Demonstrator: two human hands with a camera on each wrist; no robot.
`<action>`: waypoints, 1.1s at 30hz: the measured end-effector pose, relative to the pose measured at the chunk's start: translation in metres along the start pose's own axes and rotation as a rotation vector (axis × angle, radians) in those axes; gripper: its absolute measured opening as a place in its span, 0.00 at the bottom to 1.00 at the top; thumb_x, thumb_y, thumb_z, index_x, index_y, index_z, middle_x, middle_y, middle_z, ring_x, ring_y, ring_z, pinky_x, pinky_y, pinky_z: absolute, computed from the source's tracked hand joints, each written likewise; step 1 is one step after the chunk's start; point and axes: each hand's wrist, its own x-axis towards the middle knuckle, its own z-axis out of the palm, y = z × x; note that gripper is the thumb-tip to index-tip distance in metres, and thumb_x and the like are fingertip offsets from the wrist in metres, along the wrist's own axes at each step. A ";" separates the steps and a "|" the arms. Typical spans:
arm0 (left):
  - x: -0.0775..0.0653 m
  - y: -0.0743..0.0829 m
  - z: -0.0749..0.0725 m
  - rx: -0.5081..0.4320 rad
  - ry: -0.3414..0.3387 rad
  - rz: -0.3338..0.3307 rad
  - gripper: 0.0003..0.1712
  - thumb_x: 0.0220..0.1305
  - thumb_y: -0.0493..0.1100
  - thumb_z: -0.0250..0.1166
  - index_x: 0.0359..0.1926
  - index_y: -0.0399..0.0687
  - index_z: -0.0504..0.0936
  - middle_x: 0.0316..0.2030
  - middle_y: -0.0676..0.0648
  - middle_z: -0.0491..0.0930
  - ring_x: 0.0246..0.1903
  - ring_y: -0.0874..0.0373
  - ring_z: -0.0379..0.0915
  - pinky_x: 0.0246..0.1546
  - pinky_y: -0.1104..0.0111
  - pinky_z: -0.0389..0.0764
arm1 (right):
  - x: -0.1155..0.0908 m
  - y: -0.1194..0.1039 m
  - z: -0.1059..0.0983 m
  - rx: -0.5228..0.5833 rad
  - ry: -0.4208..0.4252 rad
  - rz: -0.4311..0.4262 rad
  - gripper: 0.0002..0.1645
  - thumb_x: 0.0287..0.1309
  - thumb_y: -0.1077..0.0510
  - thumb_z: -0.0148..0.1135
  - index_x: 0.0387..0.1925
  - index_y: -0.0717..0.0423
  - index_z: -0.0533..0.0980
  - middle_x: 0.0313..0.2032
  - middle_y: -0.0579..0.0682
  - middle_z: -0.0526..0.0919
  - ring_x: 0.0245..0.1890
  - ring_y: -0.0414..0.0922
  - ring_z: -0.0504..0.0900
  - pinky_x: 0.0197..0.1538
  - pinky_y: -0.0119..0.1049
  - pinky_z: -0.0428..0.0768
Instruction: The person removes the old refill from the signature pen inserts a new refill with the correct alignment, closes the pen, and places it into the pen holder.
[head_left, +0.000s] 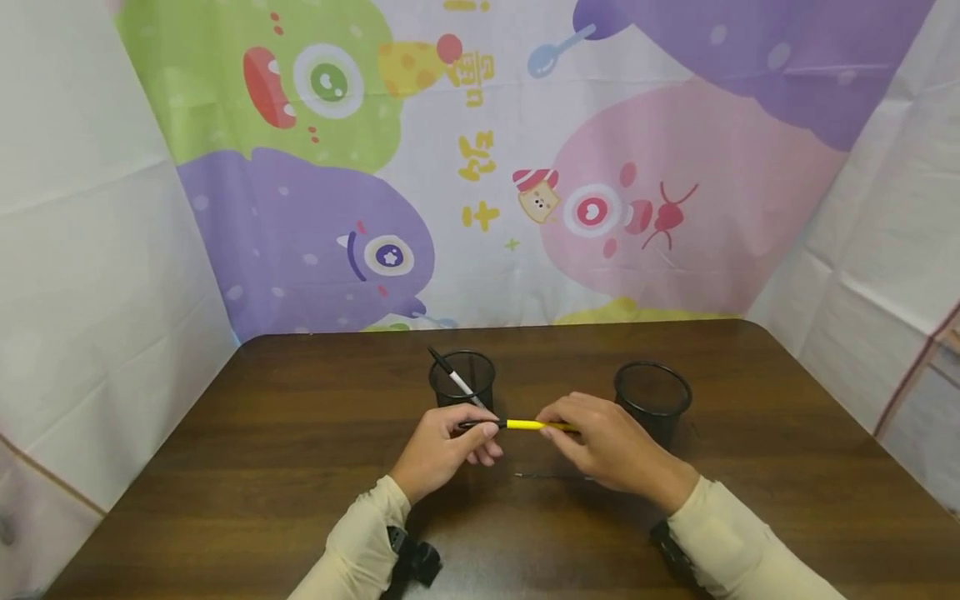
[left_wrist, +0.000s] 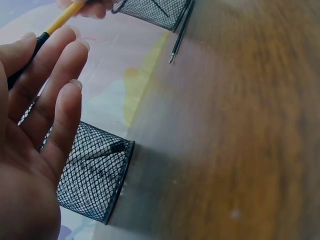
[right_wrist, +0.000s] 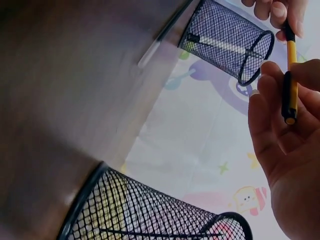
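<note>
Above the table, my left hand (head_left: 442,446) pinches the black end of a yellow pen (head_left: 522,424) between thumb and index finger, its other fingers loosely extended in the left wrist view. My right hand (head_left: 611,442) pinches the yellow barrel near the other end, where a black clip and end show in the right wrist view. On the table below lies a thin pen refill (left_wrist: 180,39) with a metal tip, partly hidden by the right hand in the head view. A white and black pen (head_left: 459,382) leans in the left black mesh cup (head_left: 492,372), behind my left hand.
A second black mesh cup (head_left: 663,429) stands just behind my right hand. The brown wooden table (head_left: 262,433) ends at a printed cartoon backdrop (head_left: 480,275), with white cloth (head_left: 97,250) hanging at both sides.
</note>
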 end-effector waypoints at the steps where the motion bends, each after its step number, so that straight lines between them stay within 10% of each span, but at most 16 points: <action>1: 0.000 0.000 0.000 -0.008 0.001 0.002 0.11 0.70 0.40 0.65 0.46 0.35 0.84 0.28 0.41 0.86 0.26 0.50 0.85 0.29 0.58 0.86 | 0.000 0.000 0.001 0.005 0.001 0.001 0.08 0.60 0.63 0.70 0.40 0.51 0.82 0.34 0.38 0.81 0.30 0.33 0.75 0.32 0.29 0.78; 33: 0.000 0.001 0.006 -0.044 0.004 0.050 0.10 0.68 0.37 0.66 0.47 0.36 0.83 0.36 0.41 0.87 0.26 0.54 0.84 0.28 0.62 0.86 | 0.001 -0.002 0.005 -0.018 0.007 -0.037 0.06 0.62 0.62 0.68 0.41 0.51 0.83 0.33 0.38 0.80 0.28 0.32 0.72 0.31 0.28 0.75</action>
